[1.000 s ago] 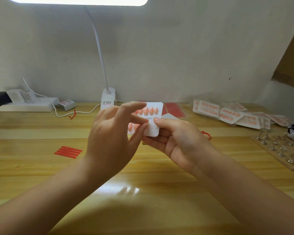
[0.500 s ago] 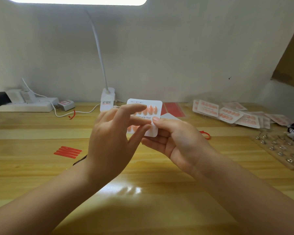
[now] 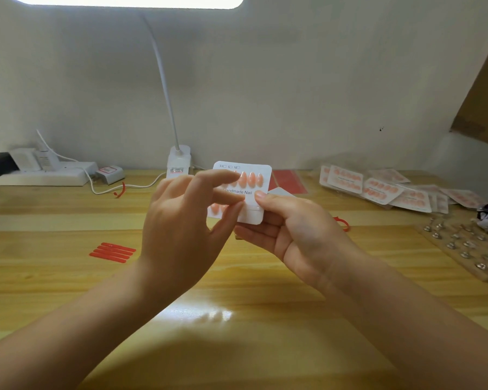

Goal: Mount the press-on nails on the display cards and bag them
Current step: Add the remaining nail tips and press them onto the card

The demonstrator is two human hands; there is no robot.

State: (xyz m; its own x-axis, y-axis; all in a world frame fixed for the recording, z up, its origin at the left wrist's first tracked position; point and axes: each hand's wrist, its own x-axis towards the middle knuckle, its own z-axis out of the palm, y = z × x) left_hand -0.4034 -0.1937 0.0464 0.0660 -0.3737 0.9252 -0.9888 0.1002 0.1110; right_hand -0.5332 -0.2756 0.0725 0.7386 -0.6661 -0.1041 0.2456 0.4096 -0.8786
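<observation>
facing the camera above the middle of the wooden counter (image 3: 68, 282), a white display card (image 3: 261, 212) printed "handmade nail" is held upright. the card is pinched at its lower right edge by the right hand (image 3: 299, 235), whose thumb lies on the front while its fingers are curled behind. the left hand (image 3: 181, 229) is raised in front of the card's left half, its fingers only slightly bent; the index fingertip is laid on the top row of peach press-on nails (image 3: 250, 179) and the thumb reaches the lower row. no closed grip is formed by that hand, though whether a loose nail is held at its fingertips cannot be told. four nails of the top row are seen uncovered, and part of a lower row shows beneath the fingers. at the back right of the counter, a loose pile of bagged cards (image 3: 383, 190) is spread out. a wooden board with metal studs (image 3: 462, 246) lies near the right edge. four red strips (image 3: 112, 252) lie side by side to the left. a white lamp base (image 3: 178, 161) and a power strip (image 3: 48, 173) stand against the wall.
</observation>
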